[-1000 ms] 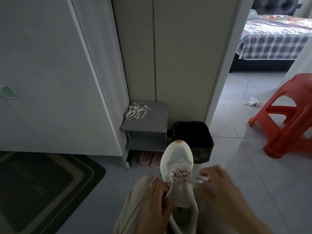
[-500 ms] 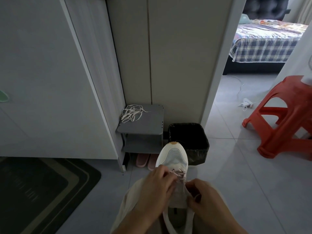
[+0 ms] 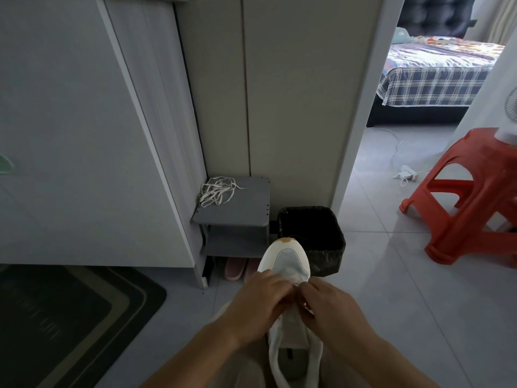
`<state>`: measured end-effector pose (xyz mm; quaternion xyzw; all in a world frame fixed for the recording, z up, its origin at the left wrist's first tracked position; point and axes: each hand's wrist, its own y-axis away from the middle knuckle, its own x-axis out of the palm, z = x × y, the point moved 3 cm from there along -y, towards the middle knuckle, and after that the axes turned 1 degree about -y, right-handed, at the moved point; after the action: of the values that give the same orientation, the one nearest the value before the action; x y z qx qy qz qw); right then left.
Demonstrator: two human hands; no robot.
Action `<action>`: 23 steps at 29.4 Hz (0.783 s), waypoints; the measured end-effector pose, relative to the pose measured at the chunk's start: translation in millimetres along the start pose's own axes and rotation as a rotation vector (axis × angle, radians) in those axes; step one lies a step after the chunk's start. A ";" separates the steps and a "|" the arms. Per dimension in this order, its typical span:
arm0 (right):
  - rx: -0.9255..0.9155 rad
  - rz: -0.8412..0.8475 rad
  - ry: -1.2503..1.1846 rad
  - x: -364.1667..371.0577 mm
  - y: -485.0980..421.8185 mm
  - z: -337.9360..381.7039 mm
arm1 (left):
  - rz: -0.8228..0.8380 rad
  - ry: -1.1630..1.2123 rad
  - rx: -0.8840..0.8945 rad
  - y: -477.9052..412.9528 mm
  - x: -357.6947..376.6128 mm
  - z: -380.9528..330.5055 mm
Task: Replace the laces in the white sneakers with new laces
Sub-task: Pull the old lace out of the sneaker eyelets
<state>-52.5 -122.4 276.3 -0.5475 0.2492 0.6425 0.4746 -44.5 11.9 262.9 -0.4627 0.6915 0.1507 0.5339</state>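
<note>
- Resting sole-down on the person's lap (image 3: 246, 368), white sneaker (image 3: 291, 261), toe pointing away, heel opening nearest the camera, brown scuff on the toe tip.
- left hand (image 3: 260, 306) lies over the sneaker's lacing area from the left, fingers curled down onto the upper; fingertips are hidden, so cannot tell whether they pinch a lace.
- right hand (image 3: 330, 309) comes in from the right, fingers bent tight, tips meeting the left hand's at the middle of the shoe; what they hold is hidden, cannot tell.
- Lace in the sneaker is mostly covered by both hands; only a tiny dark bit shows between the fingertips.
- Loose white laces (image 3: 216, 190) lie in a tangled pile at the back left corner of the grey shelf (image 3: 237, 217) top, well apart from the hands.
- Shelf stands in the corner between the white cabinet (image 3: 84, 135) and the wall.
- pink slippers (image 3: 236, 268) sit under the shelf's lowest board.
- black bin (image 3: 316, 239) with a dark liner sits just beside the shelf's right edge, behind the sneaker toe.
- red plastic stool (image 3: 470, 197) on the tiled floor at right.
- dark mat (image 3: 70, 317) on the floor at lower left.
- Through the doorway: bed (image 3: 436, 71) with a plaid cover, white charger (image 3: 407, 173) and cable on the floor.
</note>
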 end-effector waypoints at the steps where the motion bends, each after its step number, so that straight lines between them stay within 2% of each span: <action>1: -0.008 0.055 -0.072 -1.0 -3.0 -5.2 | 0.011 -0.095 0.052 -0.9 -1.8 -0.3; 3: 0.062 0.191 -0.308 -6.8 -2.2 -16.5 | -0.010 -0.267 0.148 3.5 -6.9 3.7; 5: 0.143 0.136 -0.480 -10.0 5.6 -33.8 | -0.077 -0.321 0.148 13.7 -14.0 14.3; 8: 0.322 0.077 -0.653 -1.9 23.2 -46.7 | -0.169 -0.191 0.004 33.3 -13.5 24.2; 10: 0.349 0.077 -0.671 7.8 28.5 -41.0 | -0.182 -0.069 -0.060 38.4 -3.7 26.4; 14: 0.208 0.041 -0.518 4.1 18.5 -22.3 | -0.082 -0.119 -0.053 30.9 4.9 14.3; 17: 0.063 0.036 -0.141 -4.4 2.0 -10.9 | -0.052 -0.196 0.039 15.3 3.6 -1.4; 19: -0.065 -0.026 0.027 -6.1 -4.8 -4.8 | -0.010 -0.259 0.087 5.1 6.6 -7.9; 23: -0.068 0.088 -0.002 -8.2 -8.2 -13.1 | 0.001 -0.290 0.088 -2.7 2.0 -3.1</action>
<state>-39.5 -132.7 282.0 -0.5513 0.2503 0.6715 0.4273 -44.3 7.3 263.1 -0.4118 0.6133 0.1857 0.6479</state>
